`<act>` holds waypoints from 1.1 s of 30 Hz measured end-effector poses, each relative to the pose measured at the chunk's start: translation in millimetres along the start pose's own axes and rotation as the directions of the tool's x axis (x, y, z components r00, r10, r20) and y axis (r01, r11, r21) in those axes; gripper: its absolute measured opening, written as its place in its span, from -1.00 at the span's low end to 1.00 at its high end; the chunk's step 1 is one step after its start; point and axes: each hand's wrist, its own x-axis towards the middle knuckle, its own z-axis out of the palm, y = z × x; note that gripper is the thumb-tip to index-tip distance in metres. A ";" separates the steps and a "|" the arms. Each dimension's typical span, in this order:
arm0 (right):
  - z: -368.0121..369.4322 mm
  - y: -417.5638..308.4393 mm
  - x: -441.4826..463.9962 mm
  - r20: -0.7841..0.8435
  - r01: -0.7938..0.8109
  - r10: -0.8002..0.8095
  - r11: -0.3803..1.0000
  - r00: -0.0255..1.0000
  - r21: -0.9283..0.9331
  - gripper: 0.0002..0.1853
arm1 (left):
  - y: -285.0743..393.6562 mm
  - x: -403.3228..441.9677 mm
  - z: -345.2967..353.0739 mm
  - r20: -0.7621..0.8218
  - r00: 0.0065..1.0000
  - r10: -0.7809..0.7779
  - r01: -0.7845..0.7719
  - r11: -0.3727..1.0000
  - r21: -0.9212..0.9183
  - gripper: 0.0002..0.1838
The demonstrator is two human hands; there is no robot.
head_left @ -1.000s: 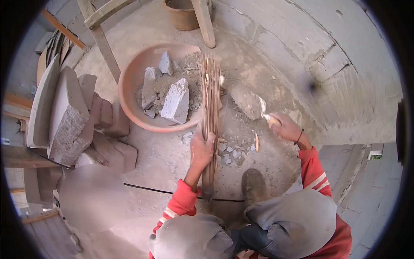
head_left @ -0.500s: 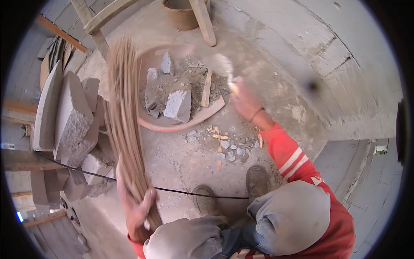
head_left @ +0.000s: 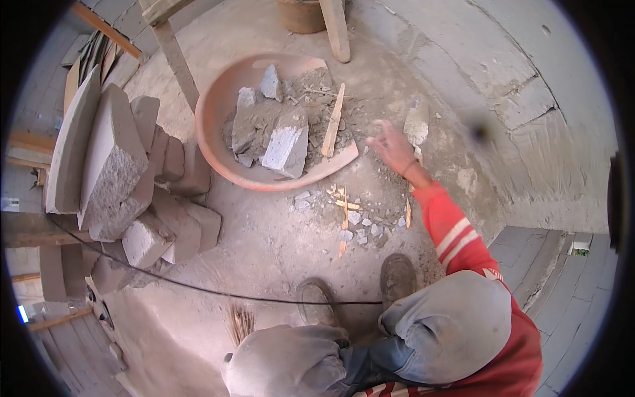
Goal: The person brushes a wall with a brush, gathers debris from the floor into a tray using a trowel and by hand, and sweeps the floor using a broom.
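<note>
My right hand (head_left: 394, 151) reaches forward over the floor, just beyond the rim of a broken clay basin (head_left: 210, 152). Its fingers are partly spread and I see nothing in them. A trowel (head_left: 417, 122) with a pale, dusty blade lies on the floor right beside the hand, its handle partly behind my wrist. Grey rubble, several block chunks (head_left: 286, 147) and a wood strip (head_left: 332, 122) lie in the basin. The brushy end of a stick broom (head_left: 239, 323) sticks out beside my left knee. My left hand is out of sight.
Stacked grey blocks (head_left: 112, 165) stand on the left. A black cable (head_left: 198, 288) crosses the floor to my shoes (head_left: 397, 278). Stone chips and wood splinters (head_left: 344, 208) lie before my feet. A bucket (head_left: 303, 16) stands behind a wooden leg (head_left: 335, 30); a block wall rises at right.
The trowel has left my right hand and lies on the floor. The stick broom has swung down and back beside my left knee, and my left hand has gone out of view.
</note>
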 end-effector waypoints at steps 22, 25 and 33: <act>12.4 -107.8 59.6 -0.290 0.580 -0.603 0.797 0.743 -0.170 -0.82 | 254.5 -16.0 -16.1 0.459 0.366 0.810 -0.825 0.510 -0.242 -0.62; 14.5 -132.4 52.6 -0.275 0.643 -0.693 0.721 0.666 -0.258 -0.81 | 361.9 -19.7 18.0 0.241 0.169 0.956 -0.985 0.155 0.077 -0.36; 13.7 -144.6 30.1 -0.310 0.705 -0.770 0.636 0.557 -0.313 -0.81 | 533.1 89.2 180.4 0.293 -0.350 0.890 -0.872 -0.424 0.246 -0.17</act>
